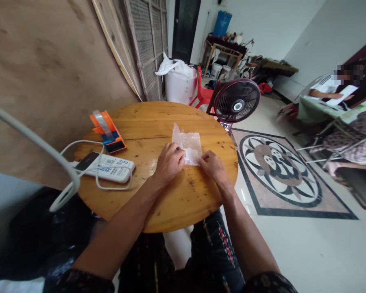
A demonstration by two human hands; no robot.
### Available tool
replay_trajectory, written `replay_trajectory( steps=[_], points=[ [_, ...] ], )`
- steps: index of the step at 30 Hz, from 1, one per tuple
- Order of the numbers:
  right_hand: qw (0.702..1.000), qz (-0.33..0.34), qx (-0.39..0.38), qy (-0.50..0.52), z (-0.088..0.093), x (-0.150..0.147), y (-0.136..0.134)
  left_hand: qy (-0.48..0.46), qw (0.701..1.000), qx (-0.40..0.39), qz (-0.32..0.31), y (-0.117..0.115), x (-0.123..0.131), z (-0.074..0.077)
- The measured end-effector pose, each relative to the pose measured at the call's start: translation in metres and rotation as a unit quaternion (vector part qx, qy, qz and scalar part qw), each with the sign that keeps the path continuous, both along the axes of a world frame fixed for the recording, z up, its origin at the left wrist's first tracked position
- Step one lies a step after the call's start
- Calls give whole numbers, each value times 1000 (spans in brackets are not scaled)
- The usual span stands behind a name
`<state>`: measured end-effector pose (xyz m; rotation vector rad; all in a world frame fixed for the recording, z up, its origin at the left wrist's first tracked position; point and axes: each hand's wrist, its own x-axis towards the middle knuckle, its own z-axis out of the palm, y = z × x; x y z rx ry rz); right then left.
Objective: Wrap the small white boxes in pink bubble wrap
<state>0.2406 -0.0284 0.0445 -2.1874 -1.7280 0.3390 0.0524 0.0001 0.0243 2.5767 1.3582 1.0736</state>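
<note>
A small piece of pinkish, see-through bubble wrap (191, 142) lies on the round wooden table (167, 207). Its near part looks whiter and doubled over, and one corner sticks up at the far left. My left hand (170, 160) rests at its near left edge, fingers curled and closed on the wrap. At the near right corner, my right hand (214, 165) pinches the wrap between thumb and fingers. Both fingertips are partly hidden, and I cannot tell whether anything lies inside the fold.
An orange and blue tape dispenser (108, 132) stands on the table's left. Before it lies a white power bank (111, 167) with a looping white cable (76, 179). A fan (238, 101) stands beyond the table's right edge. A person (326, 87) sits far right.
</note>
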Motion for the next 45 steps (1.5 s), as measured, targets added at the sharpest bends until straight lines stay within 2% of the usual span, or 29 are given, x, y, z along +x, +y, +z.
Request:
replay_trajectory(
  steps=[5,8,14,18,20,24,28,31,34,40,45],
  points=[
    [998,-36,-1,-57,0,11,-16,13,1000,14,5,1,0,-2],
    [1000,-22,2,-20,-1,7,-11,11,1000,20,8,1,0,-2],
    [989,8,38,144,-9,2,5,3,1000,16,7,0,0,-2],
    [938,24,79,336,-17,1,9,1,1000,15,8,-1,0,-1],
    [920,12,86,382,-20,-3,13,2,1000,15,7,-1,0,0],
    [924,14,132,360,-21,-13,20,-1,1000,9,3,0,0,0],
    [937,38,165,306,-13,-22,22,-4,1000,1,-4,0,-1,-1],
    [947,41,164,272,-7,-25,21,3,1000,-4,-7,0,-1,-2],
    [945,41,153,286,-6,-27,22,19,1000,-4,-16,1,-2,-2],
    [948,92,161,257,-6,-37,22,44,999,-16,-24,4,-4,-1],
    [939,111,163,283,-8,-41,21,-3,999,-40,-15,2,-1,0]
  ],
)
